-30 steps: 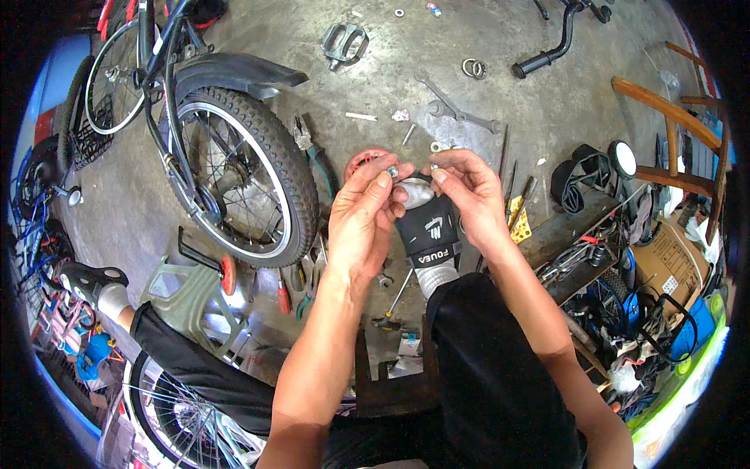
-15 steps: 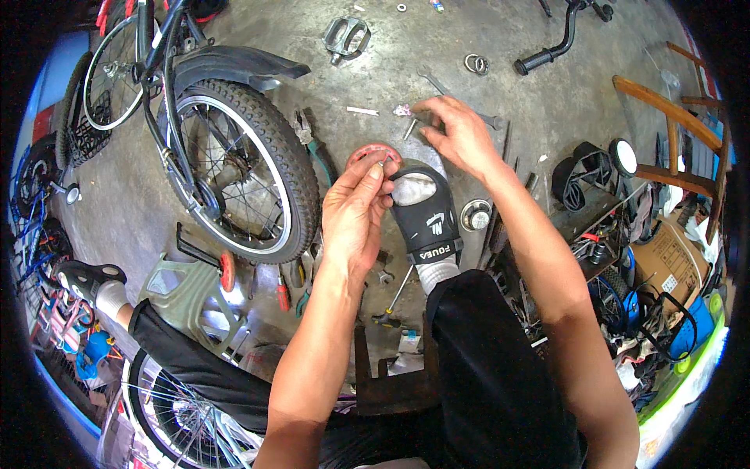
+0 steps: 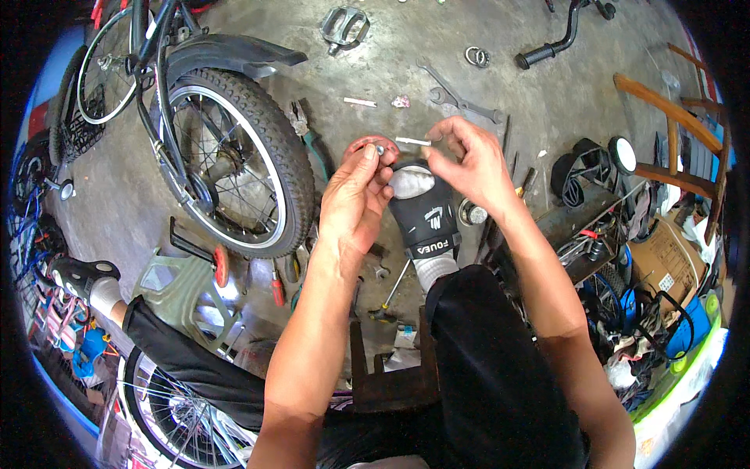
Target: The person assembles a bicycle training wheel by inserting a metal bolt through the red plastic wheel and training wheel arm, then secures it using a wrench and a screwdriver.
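Near the middle of the view, my left hand (image 3: 355, 191) is closed on a small red wheel (image 3: 361, 143), much of it hidden by the fingers. A small metal piece shows at its thumb tip. To the right, my right hand (image 3: 471, 160) pinches one end of a thin silver metal rod (image 3: 412, 141) between thumb and fingers. The rod's free end points left at the red wheel, with a small gap between them. Just below the hands is my black sandal (image 3: 426, 223).
A bicycle's front tyre (image 3: 301, 176) stands left of my hands, with pliers (image 3: 306, 133) beside it. On the floor beyond lie another short rod (image 3: 359, 102), a wrench (image 3: 461, 95), a pedal (image 3: 344, 31) and metal rings (image 3: 476, 56). A wooden chair (image 3: 668, 109) stands at the right.
The thin metal rod has been picked up off the floor by my right hand, which has drawn back nearer to me. My left hand keeps its hold on the red wheel.
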A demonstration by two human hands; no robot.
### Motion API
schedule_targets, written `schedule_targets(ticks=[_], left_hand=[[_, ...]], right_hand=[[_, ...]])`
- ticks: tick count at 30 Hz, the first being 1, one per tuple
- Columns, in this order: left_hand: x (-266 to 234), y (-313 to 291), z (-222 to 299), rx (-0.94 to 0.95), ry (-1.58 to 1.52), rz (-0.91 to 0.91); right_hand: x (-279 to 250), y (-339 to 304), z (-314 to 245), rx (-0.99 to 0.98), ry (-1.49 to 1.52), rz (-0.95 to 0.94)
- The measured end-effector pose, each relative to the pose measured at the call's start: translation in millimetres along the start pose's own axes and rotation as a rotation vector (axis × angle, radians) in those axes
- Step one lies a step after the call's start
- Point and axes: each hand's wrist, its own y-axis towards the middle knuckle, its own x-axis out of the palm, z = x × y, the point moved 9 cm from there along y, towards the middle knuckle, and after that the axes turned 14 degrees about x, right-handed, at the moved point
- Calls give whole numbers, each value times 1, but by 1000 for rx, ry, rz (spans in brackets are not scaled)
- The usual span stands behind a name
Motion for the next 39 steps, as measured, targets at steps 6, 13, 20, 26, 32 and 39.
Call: schedule_targets(ticks=[6,13,20,26,32,39], left_hand=[[8,-4,-8,-79,-20,-109],[10,-7,-6,-112,-6,-169],[9,-5,-7,-119,33,-145],[9,-8,-6,-133,93,-119],[8,-8,0,-82,217,-95],[15,-6,7,35,331,-139]], right_hand=[[-7,-27,-39,-370,-92,114],[-14,-39,-71,-537,-318,43],[-13,-43,-80,-596,-445,53],[-10,-46,-73,-609,-414,61],[-12,-41,-60,-584,-326,72],[-13,-32,-36,-486,-204,68]])
